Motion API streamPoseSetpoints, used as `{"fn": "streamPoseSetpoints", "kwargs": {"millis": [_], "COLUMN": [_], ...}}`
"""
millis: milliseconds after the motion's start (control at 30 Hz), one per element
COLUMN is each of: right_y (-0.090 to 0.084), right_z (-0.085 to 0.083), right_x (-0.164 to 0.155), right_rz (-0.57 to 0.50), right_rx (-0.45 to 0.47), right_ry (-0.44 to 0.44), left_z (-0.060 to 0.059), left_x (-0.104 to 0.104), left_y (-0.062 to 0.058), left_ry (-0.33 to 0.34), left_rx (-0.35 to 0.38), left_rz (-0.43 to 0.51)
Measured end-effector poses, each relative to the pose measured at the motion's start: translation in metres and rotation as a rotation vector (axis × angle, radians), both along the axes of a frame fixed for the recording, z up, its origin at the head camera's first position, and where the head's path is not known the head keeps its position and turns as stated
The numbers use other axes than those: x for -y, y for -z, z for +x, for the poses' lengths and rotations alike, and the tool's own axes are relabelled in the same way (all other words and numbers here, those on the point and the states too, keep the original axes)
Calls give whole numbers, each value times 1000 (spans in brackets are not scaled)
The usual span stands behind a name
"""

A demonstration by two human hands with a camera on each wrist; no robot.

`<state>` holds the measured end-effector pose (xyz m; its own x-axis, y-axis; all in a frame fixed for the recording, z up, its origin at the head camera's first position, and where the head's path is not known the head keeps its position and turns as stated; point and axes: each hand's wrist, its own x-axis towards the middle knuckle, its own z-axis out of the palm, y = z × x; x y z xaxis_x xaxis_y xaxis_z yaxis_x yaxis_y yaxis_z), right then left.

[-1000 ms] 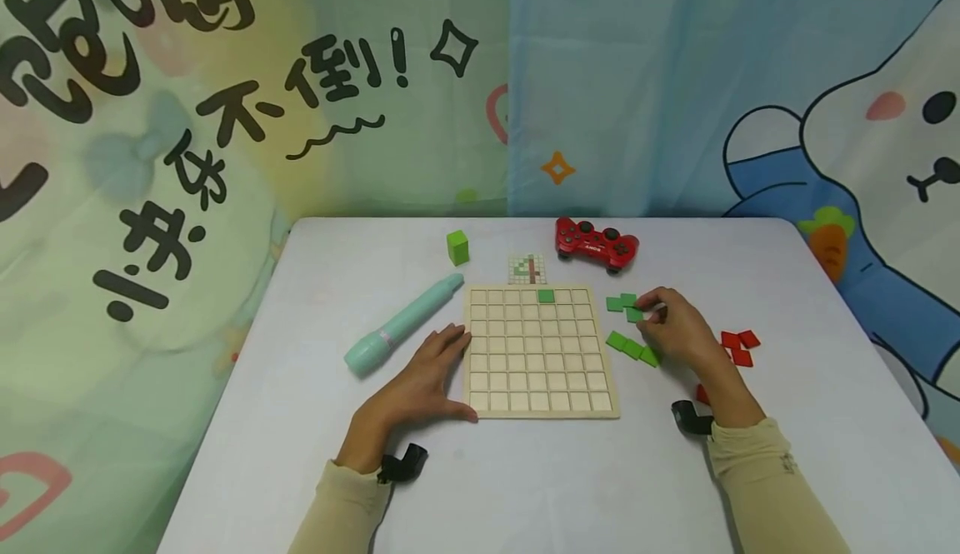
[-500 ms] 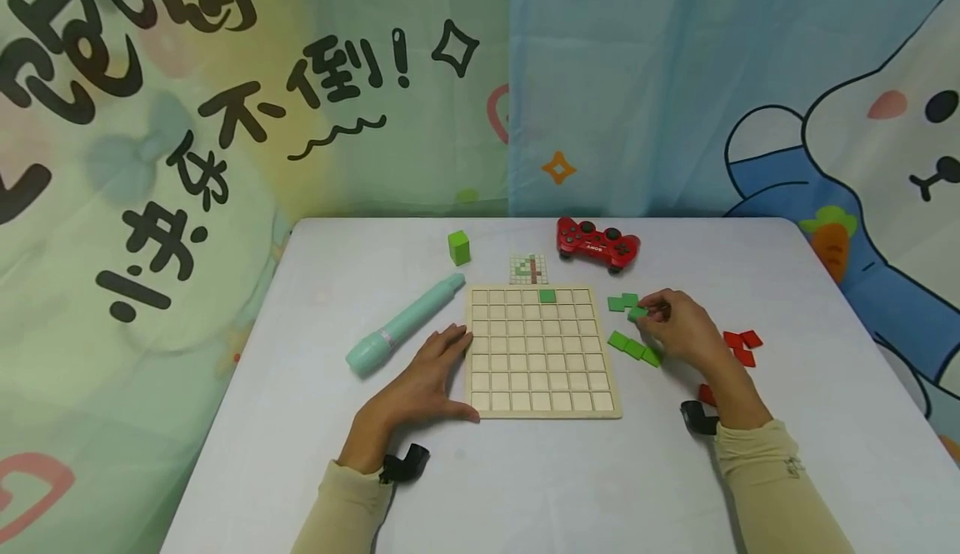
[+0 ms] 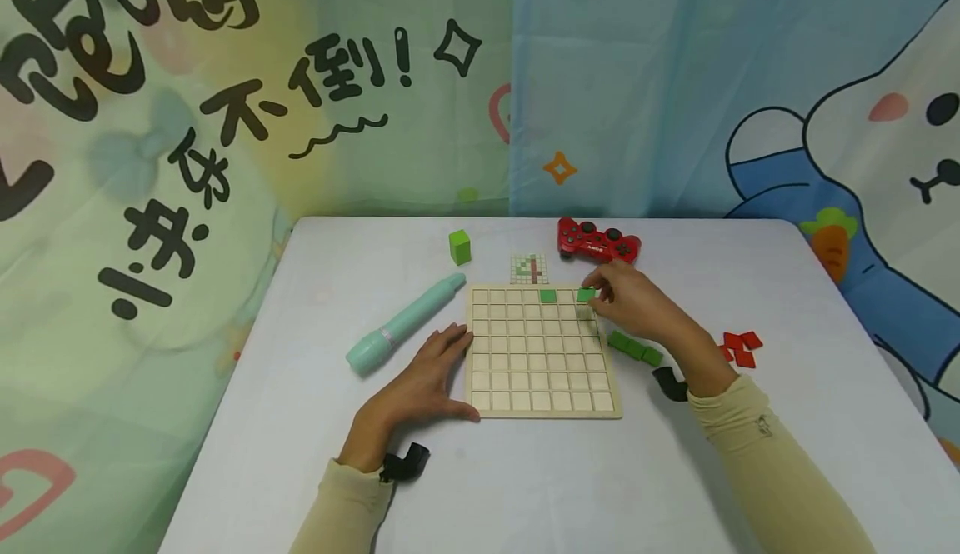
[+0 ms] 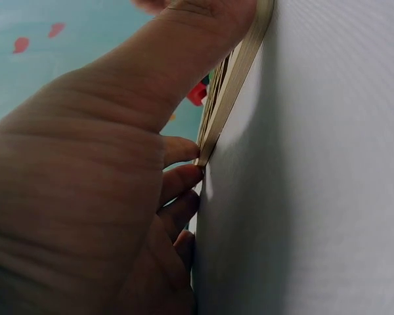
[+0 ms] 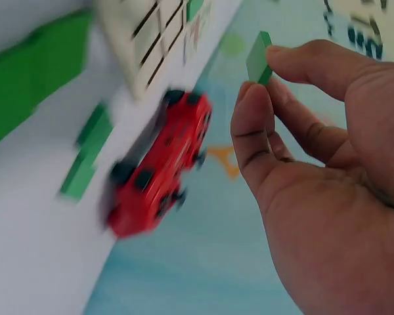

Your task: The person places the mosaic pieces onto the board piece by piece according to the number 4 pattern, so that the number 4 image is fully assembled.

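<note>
The right hand [image 3: 626, 300] is pinching a small green tile [image 3: 586, 294] between thumb and fingertips, holding it over the top-right corner of the wooden grid board [image 3: 542, 352]. From the right wrist view you can see the tile [image 5: 258, 57] edge-on, clamped by the thumb tip and a finger, clear of the board. One more green tile [image 3: 548, 296] already sits in the top row of the grid, a couple of cells to the left of the held one.

The left hand [image 3: 420, 381] lies flat on the bench [image 3: 525, 479], fingers straight and pressed against the board's left edge, thumb along its lower left corner.

Just right of the board there's a little row of green tiles [image 3: 634, 348], and further right some red tiles [image 3: 741, 347]. Behind the board sit a red game controller [image 3: 597, 241], a small pattern card [image 3: 528, 268], a green cube [image 3: 459, 247], and a mint-coloured torch-shaped thing [image 3: 405, 323] off to the left.
</note>
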<state>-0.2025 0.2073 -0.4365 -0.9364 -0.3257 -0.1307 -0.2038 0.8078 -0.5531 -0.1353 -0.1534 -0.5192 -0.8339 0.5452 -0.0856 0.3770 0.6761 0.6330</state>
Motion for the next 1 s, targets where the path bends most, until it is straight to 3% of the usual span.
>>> {"fn": "streamPoseSetpoints", "kwargs": {"millis": [167, 367, 633, 1000], "right_y": [9, 24, 35, 36], "right_z": [-16, -27, -31, -36], "right_x": [36, 59, 67, 73], "right_rz": [43, 73, 71, 56], "right_rx": [53, 77, 83, 66], "right_ry": [-160, -255, -259, -253], "left_z": [1, 1, 0, 0], "left_x": [-2, -3, 0, 3], "left_y": [1, 3, 3, 3], "left_ry": [-8, -8, -6, -13], "left_rx": [18, 10, 3, 1], "left_rz": [15, 14, -5, 2]}}
